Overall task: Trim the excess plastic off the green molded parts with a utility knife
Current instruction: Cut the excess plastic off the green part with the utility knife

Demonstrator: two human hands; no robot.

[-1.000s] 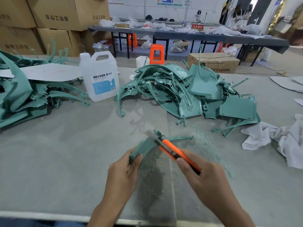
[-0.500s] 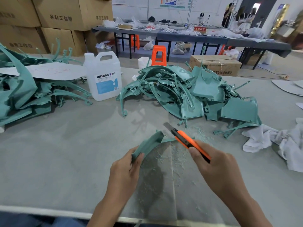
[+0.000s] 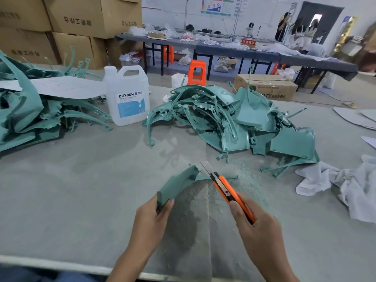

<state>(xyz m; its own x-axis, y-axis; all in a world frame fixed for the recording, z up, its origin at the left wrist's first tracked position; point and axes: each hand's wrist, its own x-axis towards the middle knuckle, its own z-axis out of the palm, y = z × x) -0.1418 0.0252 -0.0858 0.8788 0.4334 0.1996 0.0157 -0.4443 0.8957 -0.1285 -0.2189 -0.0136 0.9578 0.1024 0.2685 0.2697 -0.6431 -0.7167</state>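
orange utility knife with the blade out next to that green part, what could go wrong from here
1. The orange utility knife has its bare blade extended beside the curved green molded plastic part. A slip could run it toward the left hand gripping the part's lower end.
2. The part seems held by one end only, so it may flex under the cut and get gouged.
3. The right hand grips the knife well back, leaving less control of the tip.
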